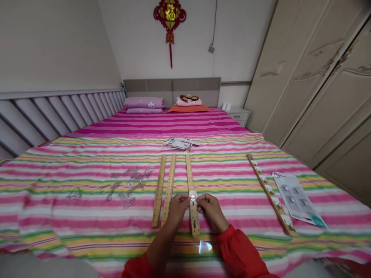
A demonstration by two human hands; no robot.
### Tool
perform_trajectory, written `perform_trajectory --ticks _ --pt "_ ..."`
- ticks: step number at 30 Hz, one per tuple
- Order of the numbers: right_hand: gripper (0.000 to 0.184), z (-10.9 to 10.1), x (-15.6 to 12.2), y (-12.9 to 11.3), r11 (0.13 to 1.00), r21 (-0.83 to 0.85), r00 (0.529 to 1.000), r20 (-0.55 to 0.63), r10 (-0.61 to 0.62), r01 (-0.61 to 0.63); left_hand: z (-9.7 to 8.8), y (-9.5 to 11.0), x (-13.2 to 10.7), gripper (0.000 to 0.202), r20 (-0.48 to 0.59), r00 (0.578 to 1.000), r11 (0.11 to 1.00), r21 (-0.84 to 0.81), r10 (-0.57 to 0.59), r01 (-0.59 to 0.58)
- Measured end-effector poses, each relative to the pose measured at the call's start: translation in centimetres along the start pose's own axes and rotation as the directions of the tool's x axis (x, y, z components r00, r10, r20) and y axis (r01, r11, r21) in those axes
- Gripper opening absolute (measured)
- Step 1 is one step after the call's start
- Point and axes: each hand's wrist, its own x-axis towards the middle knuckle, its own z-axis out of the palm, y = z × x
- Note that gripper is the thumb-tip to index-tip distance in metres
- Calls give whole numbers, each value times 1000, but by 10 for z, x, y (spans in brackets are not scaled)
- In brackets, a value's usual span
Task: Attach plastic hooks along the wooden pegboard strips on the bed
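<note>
Both my hands pinch a small white adhesive hook with a metal centre from either side. It sits on a narrow wooden strip that lies lengthwise on the striped bedsheet. My left hand grips the hook's left side, and my right hand grips its right side. Just left of them lie two similar wooden strips, both without hooks. A fourth strip, carrying a row of white hooks, lies angled to the right.
Several transparent hooks are scattered on the sheet left of the strips. Printed hook packaging lies to the right and at the far end of the strips. Pillows stand at the headboard, and a tall wardrobe lines the right.
</note>
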Motion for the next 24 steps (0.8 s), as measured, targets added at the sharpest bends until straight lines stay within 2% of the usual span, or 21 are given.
perform_trajectory --ticks 12,24 --pt "16 0 4 6 997 -78 1000 -11 -21 20 5 -4 5 9 -70 997 996 85 26 -20" --pt "16 -1 8 13 990 -135 999 -9 -50 48 4 -15 11 8 -92 995 992 126 29 -17"
